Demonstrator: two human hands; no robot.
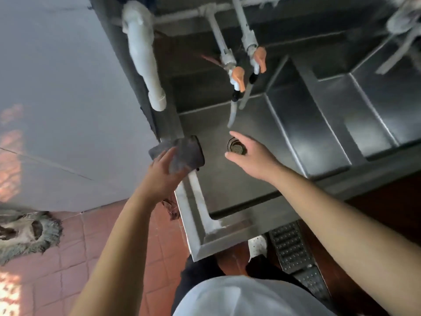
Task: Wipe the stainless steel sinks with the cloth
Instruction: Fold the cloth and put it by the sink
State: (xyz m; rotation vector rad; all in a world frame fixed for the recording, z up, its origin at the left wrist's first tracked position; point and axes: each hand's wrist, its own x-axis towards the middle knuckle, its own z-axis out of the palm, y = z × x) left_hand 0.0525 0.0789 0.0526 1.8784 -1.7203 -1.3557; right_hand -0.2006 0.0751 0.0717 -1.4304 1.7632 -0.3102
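A stainless steel sink point(227, 226) lies below me, with a round drain point(237, 147) in its basin. My left hand point(163, 176) rests on a dark grey cloth point(182, 153) draped over the sink's left rim. Whether the fingers grip the cloth or only press on it is unclear. My right hand point(250, 156) hovers over the basin beside the drain, fingers apart and empty. A second steel basin point(376, 106) adjoins on the right.
Two taps with orange handles point(239, 78) hang over the basin's back. A white drain pipe point(143, 55) runs down the grey wall point(57, 87) on the left. A mop head point(25, 233) lies on the red tiled floor. A metal floor grate point(291, 247) sits below the sink.
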